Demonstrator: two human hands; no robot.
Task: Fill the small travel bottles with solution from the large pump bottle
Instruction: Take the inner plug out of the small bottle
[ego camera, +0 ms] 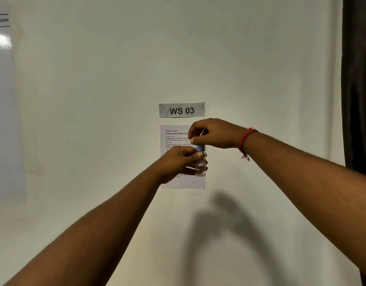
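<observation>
White paper strip taped to the wall (181, 109) is reading "WS 03" in bold black. White printed sheet below it (173, 137) is showing "TASK ID: 3724" and "Contact Lens Solution Trav…", the rest cut off by a hand; body text is too small. Whiteboard at top left (0, 19) is showing handwriting ending "…UCTION". Small clear bottle's red-and-blue label (201, 163) is unreadable.

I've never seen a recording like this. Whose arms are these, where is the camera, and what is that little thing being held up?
No machine here: a person wears a camera on the head, so you see their own arms reaching forward. The left hand grips a small clear bottle around its body. The right hand, with a red thread bracelet at the wrist, pinches the bottle's blue cap from above. Behind them, a "WS 03" sign and a printed task sheet hang on a white wall. No table surface shows.
</observation>
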